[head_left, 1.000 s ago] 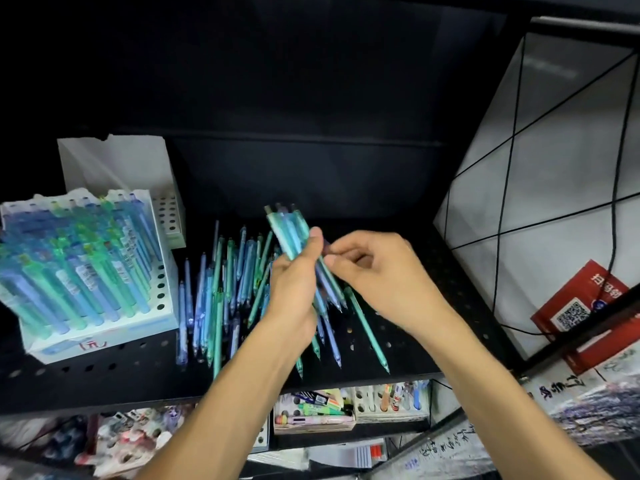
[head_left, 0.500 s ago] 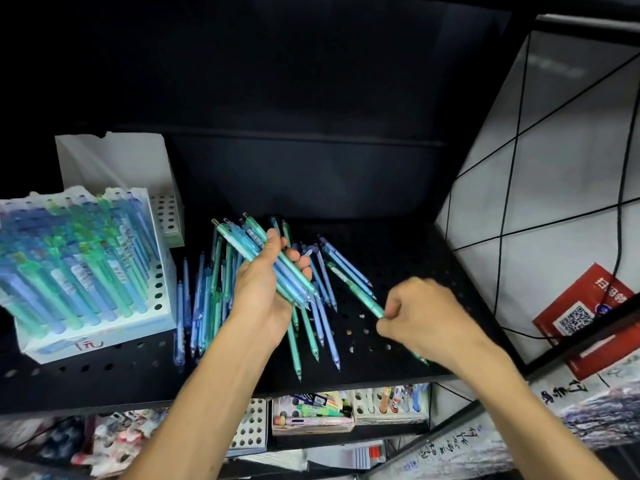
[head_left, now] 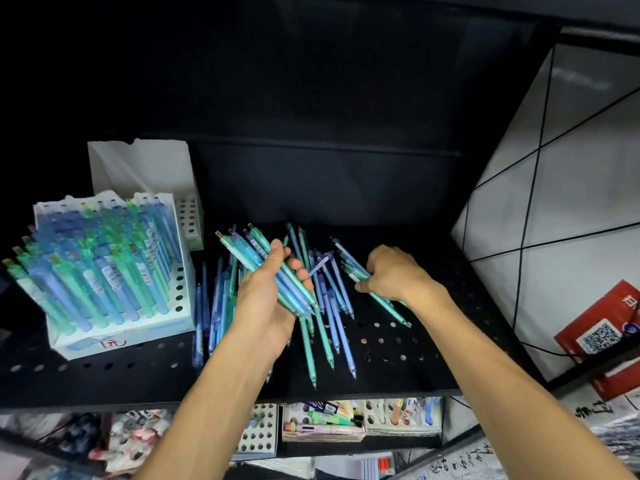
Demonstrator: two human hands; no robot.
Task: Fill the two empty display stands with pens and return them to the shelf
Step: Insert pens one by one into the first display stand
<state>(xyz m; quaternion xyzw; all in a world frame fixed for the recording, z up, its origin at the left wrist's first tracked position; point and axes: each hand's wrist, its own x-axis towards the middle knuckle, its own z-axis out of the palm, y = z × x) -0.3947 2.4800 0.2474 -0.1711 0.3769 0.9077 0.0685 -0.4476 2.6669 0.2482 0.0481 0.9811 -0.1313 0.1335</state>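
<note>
A bundle of translucent blue-green plastic pens [head_left: 277, 275] is gripped by the left hand [head_left: 268, 299]; loose teal pens [head_left: 377, 296], lying diagonally just rightward, are pinched by the right hand [head_left: 391, 275].

translucent plastic pens [head_left: 325, 317] (glossy), matt perforated shelf [head_left: 398, 368]

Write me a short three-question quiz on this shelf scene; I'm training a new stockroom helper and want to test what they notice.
1. True or false: the left hand holds a bundle of pens.
2. Multiple choice: where is the right hand?
A. inside the full stand
B. on loose pens lying on the black shelf
C. below the shelf
3. Fill in: the full stand sits at the shelf's ____ end, with an empty stand behind it.

Key: 1 true; 2 B; 3 left.
</note>
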